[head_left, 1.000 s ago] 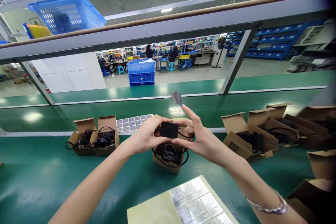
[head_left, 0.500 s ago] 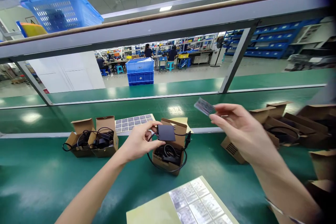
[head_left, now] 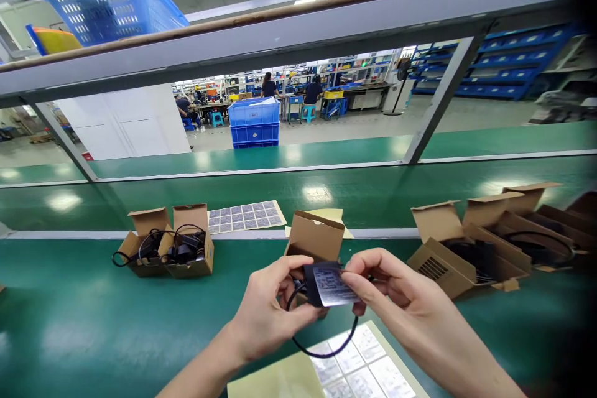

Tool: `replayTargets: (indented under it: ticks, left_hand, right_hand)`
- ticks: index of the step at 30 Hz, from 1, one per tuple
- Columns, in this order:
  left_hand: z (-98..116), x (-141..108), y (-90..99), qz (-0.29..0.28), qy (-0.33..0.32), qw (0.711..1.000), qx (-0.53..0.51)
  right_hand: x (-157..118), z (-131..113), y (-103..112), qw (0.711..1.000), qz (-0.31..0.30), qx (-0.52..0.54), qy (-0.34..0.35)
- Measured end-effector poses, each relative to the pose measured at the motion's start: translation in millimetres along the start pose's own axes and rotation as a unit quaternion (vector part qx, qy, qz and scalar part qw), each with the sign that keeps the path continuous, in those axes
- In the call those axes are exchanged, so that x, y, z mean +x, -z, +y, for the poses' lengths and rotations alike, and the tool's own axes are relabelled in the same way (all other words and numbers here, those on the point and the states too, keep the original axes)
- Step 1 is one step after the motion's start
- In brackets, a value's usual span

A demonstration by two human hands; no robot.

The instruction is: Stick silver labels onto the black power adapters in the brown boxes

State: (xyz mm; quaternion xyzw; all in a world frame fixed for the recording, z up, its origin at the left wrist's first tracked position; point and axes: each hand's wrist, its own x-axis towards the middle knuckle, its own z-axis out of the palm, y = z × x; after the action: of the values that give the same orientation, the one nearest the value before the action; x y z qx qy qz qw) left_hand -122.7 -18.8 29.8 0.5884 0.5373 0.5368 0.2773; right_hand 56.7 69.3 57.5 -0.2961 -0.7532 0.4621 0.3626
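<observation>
Your left hand (head_left: 265,314) has its grip closed around a small black adapter (head_left: 311,283), lifted clear of the green worktop (head_left: 93,323) just in front of its open cardboard box (head_left: 314,236), while your right hand (head_left: 401,305) pinches a printed label (head_left: 332,286) and lays it against the adapter's flat face. Holding it up and turned toward you looks meant to let you square the label on that face, with the label sheet (head_left: 364,367) lying just below. The adapter's long side runs left to right, its cord (head_left: 321,351) looping down underneath.
</observation>
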Motion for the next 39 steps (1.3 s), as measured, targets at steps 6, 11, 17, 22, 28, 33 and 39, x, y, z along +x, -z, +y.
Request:
replayTargets:
  ticks: [6,11,17,22,28,33,39]
  left_hand:
    - [-2.7,-4.6,-3.4,0.009,-0.005,1.000,0.000]
    - [-2.9,-5.6,-3.8,0.011,0.001,1.000,0.006]
    - [-3.4,-6.4,-2.2,0.012,0.000,1.000,0.020]
    - [-4.8,-6.3,-2.3,0.013,-0.002,1.000,0.023]
    - [-3.4,-7.2,-3.0,0.020,-0.010,0.999,0.028]
    - [-2.6,-7.8,-3.2,0.033,-0.019,0.999,0.039]
    - [-5.0,-10.7,-4.5,0.039,-0.036,0.997,0.050]
  right_hand:
    - [-6.3,-3.6,-1.8,0.999,0.004,-0.034,0.008]
    - [-4.8,-3.6,-3.6,0.998,0.003,-0.053,0.021]
    - [-3.2,-2.6,-6.1,0.998,0.003,-0.053,0.028]
    - [-3.8,-1.6,-7.0,0.998,0.003,-0.056,0.032]
    - [-6.4,0.8,-8.0,0.991,0.024,-0.110,0.072]
    - [-6.4,0.2,-12.5,0.983,0.050,-0.145,0.103]
    - [-6.4,-3.5,-16.7,0.973,0.066,-0.173,0.136]
